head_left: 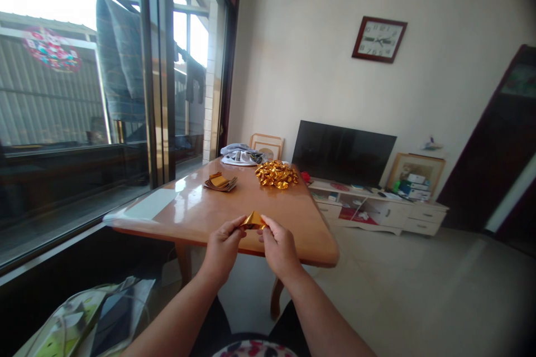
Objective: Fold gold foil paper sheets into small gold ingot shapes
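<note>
A small folded piece of gold paper (253,221) is pinched between both my hands, just above the near edge of the wooden table (196,209). My left hand (223,249) grips its left side with thumb and fingers closed. My right hand (279,247) pinches its right side. Farther back on the table lies a stack of flat gold sheets (220,182). A heap of folded gold pieces (276,173) sits to its right.
Bundled cloth (241,154) lies at the table's far end. A large window (75,95) runs along the left. A TV (342,152) stands on a low white cabinet (377,206) behind. A wall clock (379,39) hangs above. Bags (79,323) lie at lower left.
</note>
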`<state>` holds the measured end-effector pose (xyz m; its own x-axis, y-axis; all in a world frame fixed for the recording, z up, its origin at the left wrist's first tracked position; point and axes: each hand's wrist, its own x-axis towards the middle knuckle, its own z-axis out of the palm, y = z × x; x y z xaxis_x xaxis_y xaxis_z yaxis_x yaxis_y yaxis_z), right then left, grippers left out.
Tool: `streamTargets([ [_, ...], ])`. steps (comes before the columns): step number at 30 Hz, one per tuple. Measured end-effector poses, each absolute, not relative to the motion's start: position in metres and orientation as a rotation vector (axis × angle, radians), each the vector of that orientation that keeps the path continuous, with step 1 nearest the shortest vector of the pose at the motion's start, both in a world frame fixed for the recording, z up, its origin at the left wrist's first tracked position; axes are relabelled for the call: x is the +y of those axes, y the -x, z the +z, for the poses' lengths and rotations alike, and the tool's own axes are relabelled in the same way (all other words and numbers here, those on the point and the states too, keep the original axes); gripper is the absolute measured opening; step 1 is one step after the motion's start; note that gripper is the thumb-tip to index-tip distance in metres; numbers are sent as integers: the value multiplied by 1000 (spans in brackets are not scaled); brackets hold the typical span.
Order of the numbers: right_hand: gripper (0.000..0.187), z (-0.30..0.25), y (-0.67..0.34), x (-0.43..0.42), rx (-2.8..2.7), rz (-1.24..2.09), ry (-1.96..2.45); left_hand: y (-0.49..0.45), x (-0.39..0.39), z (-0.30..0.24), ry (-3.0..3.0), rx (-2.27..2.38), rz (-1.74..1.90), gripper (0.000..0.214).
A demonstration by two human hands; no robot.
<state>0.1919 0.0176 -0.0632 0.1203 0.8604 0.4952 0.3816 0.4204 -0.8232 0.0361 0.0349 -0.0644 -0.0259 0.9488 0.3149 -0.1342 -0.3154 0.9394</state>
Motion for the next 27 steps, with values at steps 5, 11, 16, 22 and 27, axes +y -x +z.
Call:
streamTargets([
  [5, 33, -64, -190, 17, -1408, 481, 1163, -36, 34, -62, -1316, 959, 1532, 47],
  [11, 21, -61, -189, 17, -1431, 463, 1143, -35, 36, -62, -1329, 976, 1530, 48],
  [16, 22, -59, -189, 16, -1455, 468, 1130, -33, 36, -62, -1341, 992, 1518, 48],
  [22, 25, -59, -189, 16, -1455, 483, 1121, -32, 40, -65, -1320, 977, 1515, 50],
  [27, 28, -59, -189, 16, -1421, 496, 1139, -32, 42, -67, -1330, 978, 1536, 48],
])
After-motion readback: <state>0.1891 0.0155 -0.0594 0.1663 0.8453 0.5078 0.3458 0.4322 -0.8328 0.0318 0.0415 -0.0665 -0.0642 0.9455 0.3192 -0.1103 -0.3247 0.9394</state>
